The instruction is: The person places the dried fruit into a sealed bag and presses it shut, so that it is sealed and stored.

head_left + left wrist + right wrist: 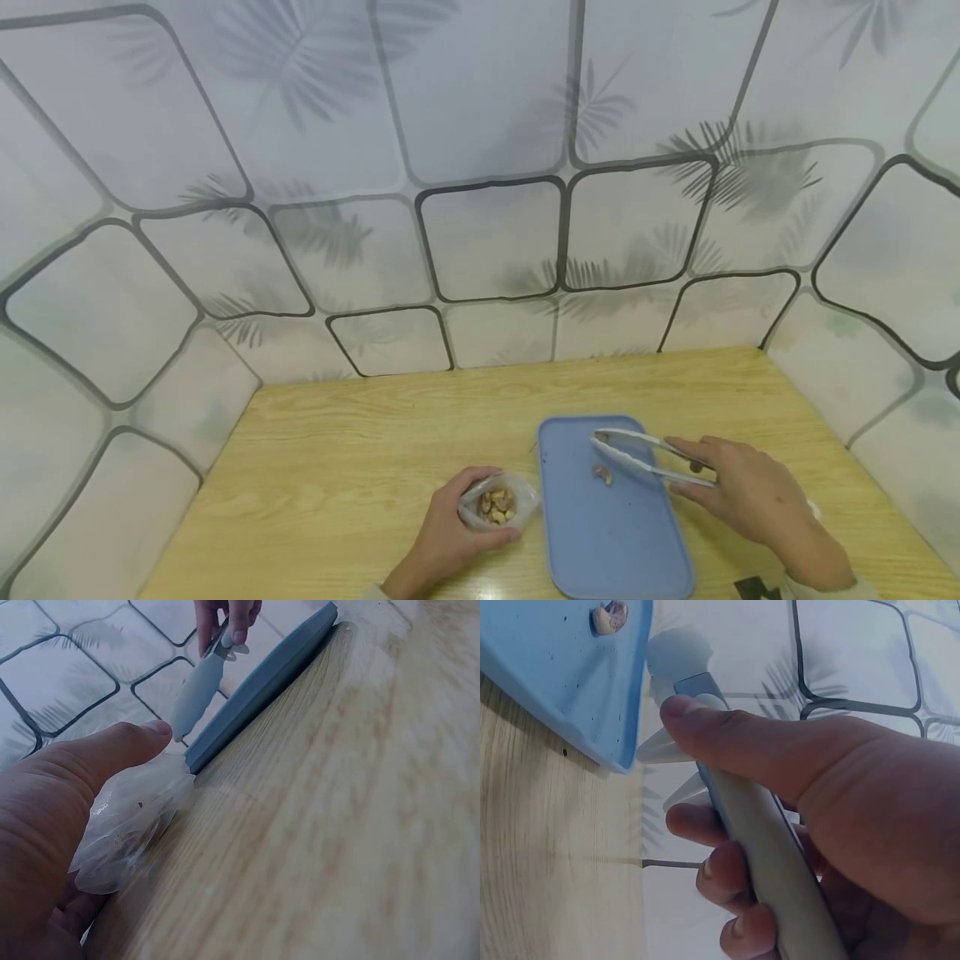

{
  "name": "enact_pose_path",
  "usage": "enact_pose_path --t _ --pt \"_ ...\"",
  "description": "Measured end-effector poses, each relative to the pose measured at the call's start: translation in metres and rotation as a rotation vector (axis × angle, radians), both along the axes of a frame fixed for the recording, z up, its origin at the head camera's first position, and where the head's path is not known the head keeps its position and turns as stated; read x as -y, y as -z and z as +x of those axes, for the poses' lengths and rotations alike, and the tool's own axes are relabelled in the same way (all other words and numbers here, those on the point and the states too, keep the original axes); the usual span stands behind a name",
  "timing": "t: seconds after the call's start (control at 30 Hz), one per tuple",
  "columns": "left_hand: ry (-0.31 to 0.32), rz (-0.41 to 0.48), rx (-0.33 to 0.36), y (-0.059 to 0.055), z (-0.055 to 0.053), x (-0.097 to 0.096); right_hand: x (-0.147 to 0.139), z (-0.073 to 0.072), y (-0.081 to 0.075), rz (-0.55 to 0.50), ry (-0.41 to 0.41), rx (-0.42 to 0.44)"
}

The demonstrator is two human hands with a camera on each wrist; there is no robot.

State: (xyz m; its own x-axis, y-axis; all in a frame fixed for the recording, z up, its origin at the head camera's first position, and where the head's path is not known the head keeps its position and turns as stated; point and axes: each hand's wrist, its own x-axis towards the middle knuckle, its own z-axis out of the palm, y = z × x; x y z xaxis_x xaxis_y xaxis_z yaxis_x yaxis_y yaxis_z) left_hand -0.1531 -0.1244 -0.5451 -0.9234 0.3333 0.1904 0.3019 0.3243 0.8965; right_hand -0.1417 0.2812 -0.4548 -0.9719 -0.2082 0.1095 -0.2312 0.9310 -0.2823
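Note:
My left hand (pixel 453 527) grips a clear plastic bag (pixel 527 497) of cashew nuts (pixel 497 505), its mouth facing up, left of a blue tray (pixel 611 550). In the left wrist view, the thumb lies along the crumpled bag (pixel 131 814). White-tipped tongs (pixel 628 461) are in my right hand (pixel 753 493), with thumb and fingers around the handles (pixel 761 840). Their tips reach over the far part of the tray, slightly apart, and a small brownish piece (pixel 603 437) shows between them; whether they pinch it, I cannot tell. One cashew (pixel 602 474) lies on the tray just nearer.
A wood-grain table (pixel 337 467) carries everything. Patterned panels (pixel 495 242) with dark outlines and leaf prints stand along the back and both sides. A dark patch (pixel 756 588) shows on the table near the right forearm. Small dark crumbs dot the tray.

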Motion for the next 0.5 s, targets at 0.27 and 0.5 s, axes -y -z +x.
enact_pose_path --t 0.27,0.5 --pt "-0.007 0.000 0.015 0.001 0.000 0.000 0.011 0.003 0.001 -0.038 -0.045 -0.079" --pt "-0.012 -0.009 0.024 0.001 -0.001 0.000 0.024 0.008 -0.002 -0.112 -0.081 -0.132"
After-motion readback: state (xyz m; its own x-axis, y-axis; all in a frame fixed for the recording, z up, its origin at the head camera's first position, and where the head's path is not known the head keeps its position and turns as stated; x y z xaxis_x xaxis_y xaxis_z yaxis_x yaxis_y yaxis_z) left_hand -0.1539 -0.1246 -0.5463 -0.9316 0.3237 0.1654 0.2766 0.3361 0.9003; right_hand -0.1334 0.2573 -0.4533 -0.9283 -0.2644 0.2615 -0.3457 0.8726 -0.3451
